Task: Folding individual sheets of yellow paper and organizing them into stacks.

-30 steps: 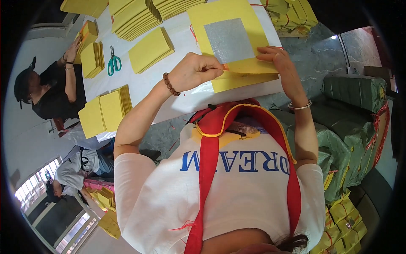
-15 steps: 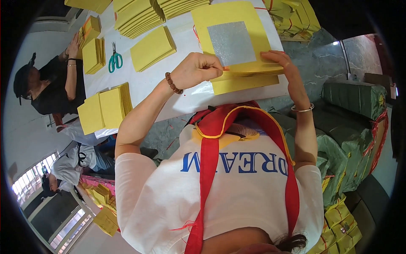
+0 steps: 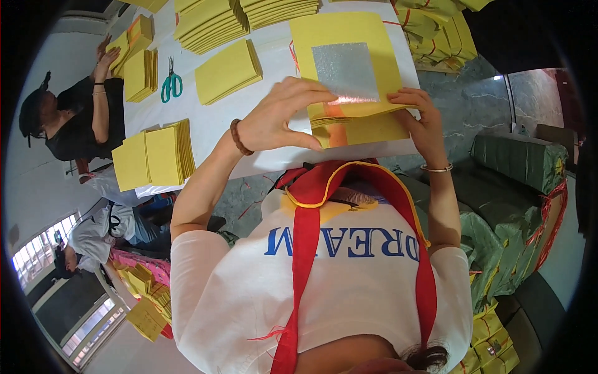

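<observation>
In front of me, at the table's near edge, lies a stack of yellow paper sheets (image 3: pixel 387 59) with a silver foil square (image 3: pixel 342 65) on its top sheet. The near edges of the upper sheets are raised and bowed, and a lower sheet with an orange patch shows below them. My left hand (image 3: pixel 280 115) rests at the stack's left corner, open, its fingertips by the foil and its thumb spread toward the near edge. At the right corner my right hand (image 3: pixel 425 121) is closed on the raised edges, fingers on top; its thumb is partly hidden.
Green-handled scissors (image 3: pixel 171 84) lie left on the white-covered table (image 3: pixel 212 134), among yellow paper stacks (image 3: pixel 228 71). A person in black (image 3: pixel 81 118) handles yellow paper at the far left. Green wrapped bales (image 3: pixel 520 162) stand right; yellow bundles (image 3: pixel 439 37) are piled beyond the table.
My left hand has gone from a closed pinch to spread fingers. My right fingers have curled over the right edge. The sheet edges have lifted, and the orange patch beneath now shows.
</observation>
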`<state>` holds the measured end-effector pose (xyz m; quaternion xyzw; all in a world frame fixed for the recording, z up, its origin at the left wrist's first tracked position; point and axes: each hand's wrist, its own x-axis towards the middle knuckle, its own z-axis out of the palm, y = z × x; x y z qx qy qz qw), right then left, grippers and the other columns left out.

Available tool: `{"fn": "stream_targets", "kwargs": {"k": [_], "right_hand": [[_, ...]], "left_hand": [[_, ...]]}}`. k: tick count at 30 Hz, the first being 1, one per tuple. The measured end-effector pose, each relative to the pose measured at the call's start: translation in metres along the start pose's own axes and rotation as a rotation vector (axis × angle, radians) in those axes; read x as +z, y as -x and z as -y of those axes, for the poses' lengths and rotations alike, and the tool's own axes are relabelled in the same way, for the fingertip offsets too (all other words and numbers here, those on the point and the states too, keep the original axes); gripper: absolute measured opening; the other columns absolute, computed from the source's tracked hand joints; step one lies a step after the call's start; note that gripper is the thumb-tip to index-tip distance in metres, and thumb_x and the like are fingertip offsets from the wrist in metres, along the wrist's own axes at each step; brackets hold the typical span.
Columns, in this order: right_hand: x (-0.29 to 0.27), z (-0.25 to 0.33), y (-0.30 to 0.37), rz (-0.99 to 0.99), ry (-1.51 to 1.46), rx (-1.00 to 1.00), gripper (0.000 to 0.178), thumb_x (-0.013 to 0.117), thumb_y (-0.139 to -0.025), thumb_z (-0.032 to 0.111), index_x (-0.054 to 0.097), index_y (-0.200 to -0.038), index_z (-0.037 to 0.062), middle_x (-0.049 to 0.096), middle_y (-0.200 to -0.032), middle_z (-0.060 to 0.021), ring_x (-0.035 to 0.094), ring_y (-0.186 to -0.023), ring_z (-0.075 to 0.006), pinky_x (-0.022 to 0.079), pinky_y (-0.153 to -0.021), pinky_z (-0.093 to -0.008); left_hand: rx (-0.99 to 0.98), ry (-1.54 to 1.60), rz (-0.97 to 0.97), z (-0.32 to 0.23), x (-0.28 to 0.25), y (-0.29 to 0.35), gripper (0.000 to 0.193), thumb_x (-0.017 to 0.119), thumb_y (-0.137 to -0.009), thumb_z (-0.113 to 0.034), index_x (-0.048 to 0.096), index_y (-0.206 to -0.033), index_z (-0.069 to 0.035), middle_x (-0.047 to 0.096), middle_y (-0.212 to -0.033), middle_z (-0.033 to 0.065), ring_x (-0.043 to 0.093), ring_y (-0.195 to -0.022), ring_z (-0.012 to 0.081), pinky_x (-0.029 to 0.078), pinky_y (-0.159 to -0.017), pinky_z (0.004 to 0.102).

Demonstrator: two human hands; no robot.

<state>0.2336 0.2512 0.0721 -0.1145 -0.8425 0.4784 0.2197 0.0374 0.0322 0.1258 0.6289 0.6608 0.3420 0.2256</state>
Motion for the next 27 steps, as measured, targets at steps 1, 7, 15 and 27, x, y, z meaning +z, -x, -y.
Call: {"fn": "stream_targets", "kwargs": {"k": [1, 7, 15, 27], "right_hand": [[0.001, 0.0, -0.001, -0.007, -0.008, 0.014, 0.022, 0.064, -0.072, 0.002, 0.064, -0.093, 0.0058, 0.066, -0.099, -0.004, 0.054, -0.104, -0.0218, 0.04, -0.093, -0.0334], [-0.001, 0.014, -0.005, -0.069, 0.158, -0.216, 0.029, 0.068, -0.069, 0.008, 0.064, -0.098, 0.0085, 0.062, -0.111, -0.0049, 0.052, -0.109, -0.0256, 0.039, -0.092, -0.0347], [-0.01, 0.022, 0.007, 0.167, 0.378, -0.368, 0.029, 0.07, -0.069, 0.017, 0.065, -0.097, 0.0115, 0.063, -0.108, -0.0048, 0.055, -0.104, -0.024, 0.038, -0.085, -0.0344], [0.015, 0.031, -0.008, -0.09, -0.349, 0.38, 0.065, 0.064, -0.083, 0.018, 0.029, -0.138, 0.0148, 0.065, -0.104, -0.0114, 0.061, -0.093, -0.0266, 0.043, -0.085, -0.0293]], "left_hand": [[0.144, -0.366, -0.13, 0.002, 0.002, 0.002, 0.039, 0.068, -0.075, -0.018, 0.059, -0.112, -0.008, 0.057, -0.111, 0.0088, 0.051, -0.095, 0.0245, 0.041, -0.08, 0.0311], [0.127, -0.603, -0.264, 0.015, 0.024, 0.009, 0.049, 0.056, -0.067, -0.001, 0.059, -0.114, -0.012, 0.055, -0.117, 0.0107, 0.051, -0.097, 0.0284, 0.042, -0.085, 0.0377], [0.187, -0.356, -0.215, -0.008, 0.022, 0.028, 0.027, 0.057, -0.076, -0.006, 0.062, -0.103, -0.004, 0.061, -0.101, 0.0134, 0.057, -0.089, 0.0276, 0.048, -0.076, 0.0348], [-0.641, 0.329, -0.189, 0.026, 0.016, -0.008, 0.023, 0.05, -0.093, -0.024, 0.061, -0.102, -0.006, 0.064, -0.074, 0.0051, 0.054, -0.061, 0.019, 0.042, -0.059, 0.0281]]}}
